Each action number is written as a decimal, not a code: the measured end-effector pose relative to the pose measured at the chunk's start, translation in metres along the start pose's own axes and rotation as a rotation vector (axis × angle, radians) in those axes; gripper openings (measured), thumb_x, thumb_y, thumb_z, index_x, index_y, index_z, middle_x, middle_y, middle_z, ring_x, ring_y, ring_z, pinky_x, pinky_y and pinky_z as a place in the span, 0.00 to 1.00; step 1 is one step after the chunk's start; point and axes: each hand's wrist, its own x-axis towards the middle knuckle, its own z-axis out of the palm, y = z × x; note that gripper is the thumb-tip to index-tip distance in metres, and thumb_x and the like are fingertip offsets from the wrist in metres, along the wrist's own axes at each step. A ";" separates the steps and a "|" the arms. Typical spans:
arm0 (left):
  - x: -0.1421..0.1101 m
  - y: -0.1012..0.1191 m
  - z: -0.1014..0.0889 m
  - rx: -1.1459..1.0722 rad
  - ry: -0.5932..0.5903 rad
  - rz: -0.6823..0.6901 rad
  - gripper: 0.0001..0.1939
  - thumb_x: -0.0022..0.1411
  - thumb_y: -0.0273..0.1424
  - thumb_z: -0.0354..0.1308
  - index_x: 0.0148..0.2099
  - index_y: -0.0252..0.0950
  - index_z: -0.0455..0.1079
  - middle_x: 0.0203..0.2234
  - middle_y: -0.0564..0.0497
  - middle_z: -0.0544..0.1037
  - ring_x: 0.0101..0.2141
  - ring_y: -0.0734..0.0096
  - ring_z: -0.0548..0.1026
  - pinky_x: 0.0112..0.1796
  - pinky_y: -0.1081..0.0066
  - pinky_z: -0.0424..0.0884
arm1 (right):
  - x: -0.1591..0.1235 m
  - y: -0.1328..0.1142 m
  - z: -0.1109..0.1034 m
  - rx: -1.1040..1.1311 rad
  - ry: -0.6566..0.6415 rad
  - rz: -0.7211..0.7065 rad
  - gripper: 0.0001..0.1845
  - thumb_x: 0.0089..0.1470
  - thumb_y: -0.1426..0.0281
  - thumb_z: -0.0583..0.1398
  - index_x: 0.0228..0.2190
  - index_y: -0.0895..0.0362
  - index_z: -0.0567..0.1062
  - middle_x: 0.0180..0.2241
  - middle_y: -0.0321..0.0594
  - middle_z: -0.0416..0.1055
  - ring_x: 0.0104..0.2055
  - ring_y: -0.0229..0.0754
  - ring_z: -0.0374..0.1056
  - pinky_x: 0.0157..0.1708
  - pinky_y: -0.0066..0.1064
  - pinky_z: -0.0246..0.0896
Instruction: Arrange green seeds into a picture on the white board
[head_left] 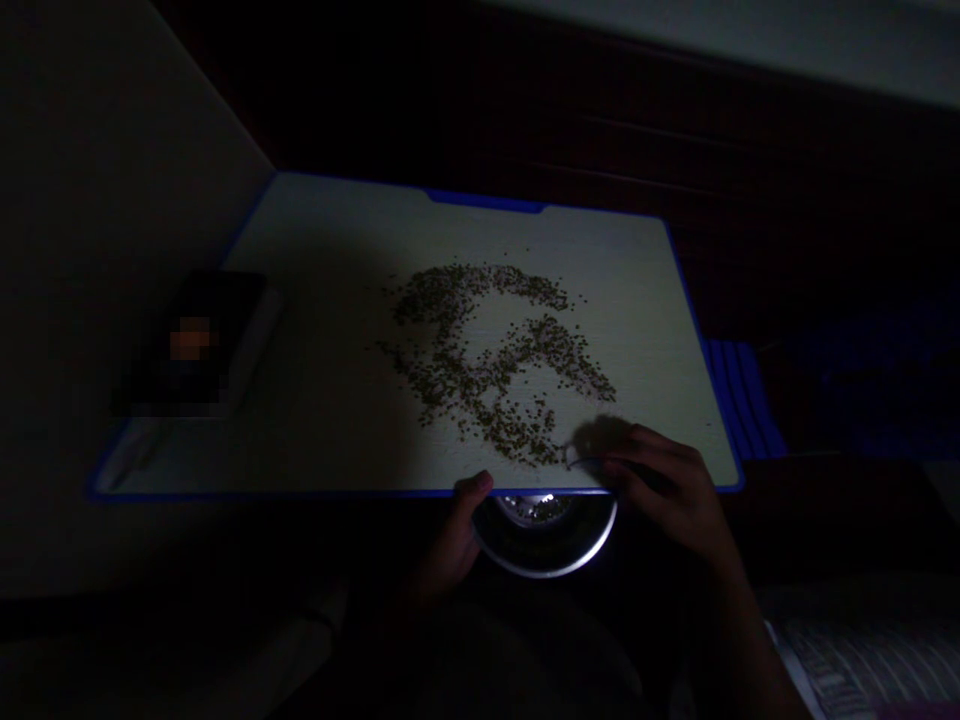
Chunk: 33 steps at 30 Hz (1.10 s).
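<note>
Small greenish-brown grains, like beans or seeds [450, 375], lie in loose curved bands over a pale board-like tabletop [315, 440] with a blue rim. Just under its front edge, a shiny metal bowl [546, 572] holds some of the same grains. My left hand [454, 535] grips the bowl's left side, its thumb up at the table edge. Over the front right of the tabletop, my right hand [667, 485] has its fingers closed around a thin piece with a curved edge, close to the nearest grains. Darkness hides what that piece is.
A dark box-like object [214, 335], partly blurred out, stands on the tabletop's left side. Beyond the right edge is a blue ribbed item [742, 395]. Striped fabric [885, 650] lies at the lower right. A pale wall [90, 200] rises on the left. The room is very dim.
</note>
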 end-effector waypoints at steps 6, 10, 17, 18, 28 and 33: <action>0.001 0.000 -0.002 0.019 -0.037 0.008 0.23 0.51 0.46 0.77 0.41 0.35 0.82 0.40 0.43 0.89 0.54 0.40 0.82 0.61 0.50 0.70 | 0.001 -0.001 -0.001 -0.003 -0.011 -0.018 0.07 0.62 0.69 0.67 0.42 0.49 0.86 0.39 0.41 0.84 0.42 0.46 0.81 0.41 0.37 0.78; 0.000 0.001 -0.001 0.026 -0.029 0.008 0.23 0.49 0.47 0.78 0.38 0.35 0.82 0.37 0.43 0.89 0.53 0.39 0.82 0.59 0.50 0.71 | 0.000 -0.001 -0.001 -0.015 -0.001 -0.047 0.07 0.62 0.68 0.68 0.41 0.49 0.86 0.38 0.40 0.84 0.39 0.44 0.81 0.38 0.35 0.78; 0.001 0.000 -0.001 0.048 0.004 0.012 0.22 0.47 0.47 0.78 0.35 0.35 0.82 0.34 0.45 0.88 0.50 0.40 0.83 0.56 0.50 0.73 | -0.001 -0.001 -0.002 0.002 -0.040 -0.058 0.08 0.63 0.68 0.67 0.43 0.48 0.86 0.40 0.39 0.84 0.42 0.45 0.81 0.42 0.37 0.80; 0.001 0.001 0.000 0.048 0.004 0.008 0.23 0.47 0.48 0.78 0.36 0.35 0.82 0.35 0.45 0.88 0.51 0.40 0.83 0.56 0.51 0.73 | -0.001 -0.001 -0.002 -0.002 -0.039 -0.056 0.08 0.63 0.68 0.67 0.43 0.48 0.86 0.39 0.39 0.84 0.41 0.45 0.81 0.41 0.37 0.80; 0.002 0.000 -0.001 0.065 0.020 -0.008 0.21 0.45 0.48 0.79 0.31 0.37 0.79 0.29 0.47 0.87 0.50 0.41 0.83 0.56 0.51 0.73 | 0.001 -0.002 -0.003 -0.039 -0.079 -0.080 0.07 0.63 0.67 0.67 0.41 0.49 0.86 0.35 0.38 0.82 0.40 0.45 0.81 0.38 0.38 0.79; 0.001 -0.001 -0.001 0.040 -0.012 0.001 0.22 0.50 0.47 0.77 0.40 0.36 0.82 0.38 0.45 0.89 0.51 0.41 0.83 0.57 0.51 0.73 | 0.001 -0.002 -0.003 -0.053 -0.086 -0.107 0.06 0.64 0.68 0.66 0.41 0.49 0.85 0.36 0.39 0.83 0.39 0.45 0.80 0.38 0.39 0.78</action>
